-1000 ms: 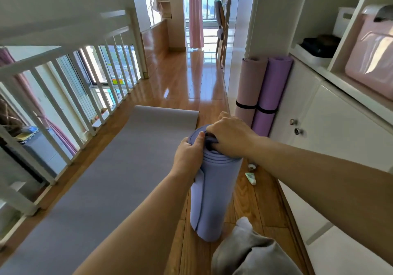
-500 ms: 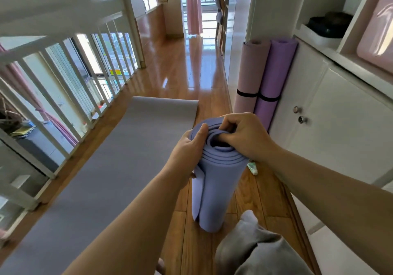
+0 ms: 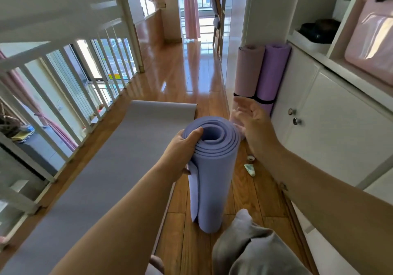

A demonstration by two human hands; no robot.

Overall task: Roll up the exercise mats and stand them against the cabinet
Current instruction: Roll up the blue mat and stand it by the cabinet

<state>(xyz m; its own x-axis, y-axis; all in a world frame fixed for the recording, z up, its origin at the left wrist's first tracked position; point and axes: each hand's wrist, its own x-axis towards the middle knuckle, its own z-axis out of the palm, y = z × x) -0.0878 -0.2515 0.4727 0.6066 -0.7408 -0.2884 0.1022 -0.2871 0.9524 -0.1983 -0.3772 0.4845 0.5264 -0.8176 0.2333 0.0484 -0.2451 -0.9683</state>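
Blue rolled mat [image 3: 209,168] is gripped upright on the wood floor [image 3: 191,72] by the left hand [image 3: 180,147]; fingers [image 3: 243,104] of the right hand [image 3: 254,126] are released near the cabinet [image 3: 340,130].

My left hand [image 3: 182,147] gripped the top of the rolled blue mat [image 3: 209,174], thumb hooked over its rim, and the roll stood upright on the wooden floor [image 3: 187,79]. My right hand [image 3: 253,123] hung just beside the roll's top, off it, fingers loose and spread. A grey mat [image 3: 102,168] lay flat to my left along the white railing [image 3: 63,72]. Ahead, a pink rolled mat [image 3: 247,72] and a purple rolled mat [image 3: 271,75], each with a black strap, stood side by side against the white cabinet [image 3: 340,126]. A small tube [image 3: 249,169] lay on the floor near the cabinet's foot.
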